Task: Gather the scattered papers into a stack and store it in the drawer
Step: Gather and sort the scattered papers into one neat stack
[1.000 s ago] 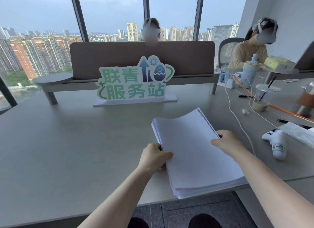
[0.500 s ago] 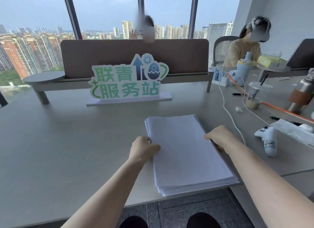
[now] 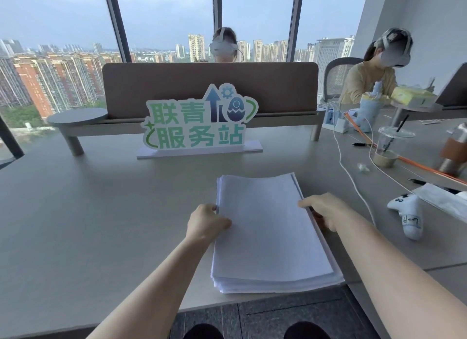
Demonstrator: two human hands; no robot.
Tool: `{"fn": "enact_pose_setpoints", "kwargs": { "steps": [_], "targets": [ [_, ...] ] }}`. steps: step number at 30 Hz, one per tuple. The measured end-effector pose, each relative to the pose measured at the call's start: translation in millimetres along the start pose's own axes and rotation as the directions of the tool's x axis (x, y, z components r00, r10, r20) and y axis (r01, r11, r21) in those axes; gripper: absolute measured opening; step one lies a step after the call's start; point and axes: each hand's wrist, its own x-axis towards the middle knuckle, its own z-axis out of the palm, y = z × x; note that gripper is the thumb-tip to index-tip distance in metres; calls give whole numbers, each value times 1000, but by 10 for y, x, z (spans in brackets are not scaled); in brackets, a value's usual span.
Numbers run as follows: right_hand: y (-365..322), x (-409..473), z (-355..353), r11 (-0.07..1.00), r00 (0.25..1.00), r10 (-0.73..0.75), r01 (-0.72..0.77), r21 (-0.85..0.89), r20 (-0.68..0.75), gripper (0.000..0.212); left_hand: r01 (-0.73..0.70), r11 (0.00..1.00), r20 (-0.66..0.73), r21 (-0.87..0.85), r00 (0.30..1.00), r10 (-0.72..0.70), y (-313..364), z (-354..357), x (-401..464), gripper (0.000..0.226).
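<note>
A thick stack of white papers (image 3: 267,232) lies on the grey desk (image 3: 101,225), its near end overhanging the desk's front edge. My left hand (image 3: 206,223) grips the stack's left edge, thumb on top. My right hand (image 3: 324,211) holds the right edge, fingers curled under it. The sheets are roughly squared, with slight offsets along the left and near edges. No drawer is in view.
A green and white standing sign (image 3: 199,121) is behind the stack. To the right lie a white game controller (image 3: 408,216), a white cable (image 3: 353,179), a plastic drink cup (image 3: 388,147) and a metal bottle (image 3: 454,154). Two people wearing headsets sit beyond the brown divider (image 3: 209,88).
The stack has turned from a slant to nearly straight in front of me, and its edges are more even. Both hands stayed on its sides.
</note>
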Motion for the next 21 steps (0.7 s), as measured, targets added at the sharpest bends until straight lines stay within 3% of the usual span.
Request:
{"fn": "enact_pose_setpoints", "kwargs": {
  "steps": [1,7,10,15,21],
  "targets": [
    [-2,-8,12,1000,1000,13,-13,-20,24,41,-5,1000,1,2,1000,5,-5,1,5,40],
    [22,4,121,997,998,-51,53,-50,38,57,-11,1000,11,-8,1000,11,-31,3,11,42],
    [24,-17,188,992,991,-128,128,8,37,82,-6,1000,16,-24,1000,6,-52,-3,36,40],
    [25,-77,225,972,972,-235,235,19,-14,27,12,998,21,-56,1000,-11,-91,-14,78,37],
    [-85,-210,283,904,913,-408,406,130,-18,26,49,975,1,-214,999,-50,-191,-65,177,36]
  ]
}}
